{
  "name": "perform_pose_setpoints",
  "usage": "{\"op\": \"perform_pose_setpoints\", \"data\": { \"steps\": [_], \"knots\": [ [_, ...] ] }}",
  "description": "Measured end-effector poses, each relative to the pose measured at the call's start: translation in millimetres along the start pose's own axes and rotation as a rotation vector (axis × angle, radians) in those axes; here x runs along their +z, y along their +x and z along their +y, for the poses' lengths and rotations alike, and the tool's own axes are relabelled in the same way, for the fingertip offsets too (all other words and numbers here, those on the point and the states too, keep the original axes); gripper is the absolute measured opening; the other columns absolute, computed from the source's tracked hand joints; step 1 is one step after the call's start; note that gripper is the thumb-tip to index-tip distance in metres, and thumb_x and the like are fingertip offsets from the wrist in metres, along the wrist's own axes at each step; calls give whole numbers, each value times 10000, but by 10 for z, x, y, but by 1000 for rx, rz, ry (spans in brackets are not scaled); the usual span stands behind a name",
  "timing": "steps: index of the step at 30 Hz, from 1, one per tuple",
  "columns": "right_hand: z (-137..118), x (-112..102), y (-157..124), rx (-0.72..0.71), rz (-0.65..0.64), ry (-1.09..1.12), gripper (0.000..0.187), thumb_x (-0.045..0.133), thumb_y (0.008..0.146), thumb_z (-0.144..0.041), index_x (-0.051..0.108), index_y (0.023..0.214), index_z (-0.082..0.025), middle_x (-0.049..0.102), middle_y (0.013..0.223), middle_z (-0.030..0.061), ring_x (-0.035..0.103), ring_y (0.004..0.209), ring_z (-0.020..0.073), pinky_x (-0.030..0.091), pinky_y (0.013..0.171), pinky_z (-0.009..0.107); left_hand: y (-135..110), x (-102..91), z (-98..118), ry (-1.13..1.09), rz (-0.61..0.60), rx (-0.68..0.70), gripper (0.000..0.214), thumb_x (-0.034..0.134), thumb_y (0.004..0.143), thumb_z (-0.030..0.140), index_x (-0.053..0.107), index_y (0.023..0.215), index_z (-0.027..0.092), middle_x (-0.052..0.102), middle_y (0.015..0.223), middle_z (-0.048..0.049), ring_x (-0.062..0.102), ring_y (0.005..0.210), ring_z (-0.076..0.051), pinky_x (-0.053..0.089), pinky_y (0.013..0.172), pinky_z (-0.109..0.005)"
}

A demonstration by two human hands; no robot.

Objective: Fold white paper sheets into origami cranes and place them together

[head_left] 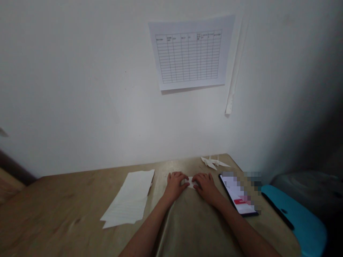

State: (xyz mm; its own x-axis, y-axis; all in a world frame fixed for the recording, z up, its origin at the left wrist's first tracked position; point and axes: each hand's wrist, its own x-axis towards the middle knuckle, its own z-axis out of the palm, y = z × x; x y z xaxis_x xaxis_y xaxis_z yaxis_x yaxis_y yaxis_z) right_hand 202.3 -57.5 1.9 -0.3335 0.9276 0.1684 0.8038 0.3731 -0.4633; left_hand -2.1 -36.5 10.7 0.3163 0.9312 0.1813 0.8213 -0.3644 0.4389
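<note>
Between my two hands a small piece of white paper (191, 182) lies on the table, its sides hidden under my fingers. My left hand (176, 184) has its fingers curled over the left side of the paper, thumb against it. From the right, my right hand (205, 185) pinches the other side in the same way. How the paper is folded is too small to make out. Just beyond my right hand sit white folded paper shapes (214, 162) with pointed ends. To the left of my left hand lie several sheets of lined paper (131, 200).
A phone (239, 194) with a lit, partly blurred screen lies right of my right forearm. The brown table (66, 207) meets a white wall (80, 89) bearing a printed grid sheet (191, 53). A blue object (300, 217) stands off the table's right edge.
</note>
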Motion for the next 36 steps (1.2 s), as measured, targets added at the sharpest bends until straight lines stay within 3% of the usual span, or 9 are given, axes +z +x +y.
{"op": "perform_pose_setpoints", "data": {
  "steps": [15, 24, 36],
  "knots": [
    [-17, 3, 2, -24, 17, -42, 243, 498, 936, -211, 658, 1089, -313, 635, 1257, 25, 494, 1264, 254, 195, 1176, 585, 3, -7, 43, 63, -11, 4, 213, 694, 896, 350, 718, 1108, 354, 670, 1225, -14, 513, 1252, -274, 253, 1168, -573],
    [-24, -43, -1, -18, -10, 22, 225, 488, 958, -254, 689, 1040, -312, 639, 1254, 18, 497, 1257, 249, 167, 1177, 601, 1, -13, -17, -14, 1, 46, 52, 744, 867, 341, 784, 897, 324, 684, 1147, -5, 553, 1193, -253, 272, 1156, -538],
    [-58, -2, 14, 3, 12, -36, 151, 553, 950, -329, 674, 1040, -307, 632, 1239, 19, 498, 1256, 253, 180, 1175, 622, -6, -26, 20, -36, -8, 22, 130, 819, 788, 369, 782, 900, 313, 668, 1184, -16, 549, 1214, -274, 258, 1170, -563]
  ]
}}
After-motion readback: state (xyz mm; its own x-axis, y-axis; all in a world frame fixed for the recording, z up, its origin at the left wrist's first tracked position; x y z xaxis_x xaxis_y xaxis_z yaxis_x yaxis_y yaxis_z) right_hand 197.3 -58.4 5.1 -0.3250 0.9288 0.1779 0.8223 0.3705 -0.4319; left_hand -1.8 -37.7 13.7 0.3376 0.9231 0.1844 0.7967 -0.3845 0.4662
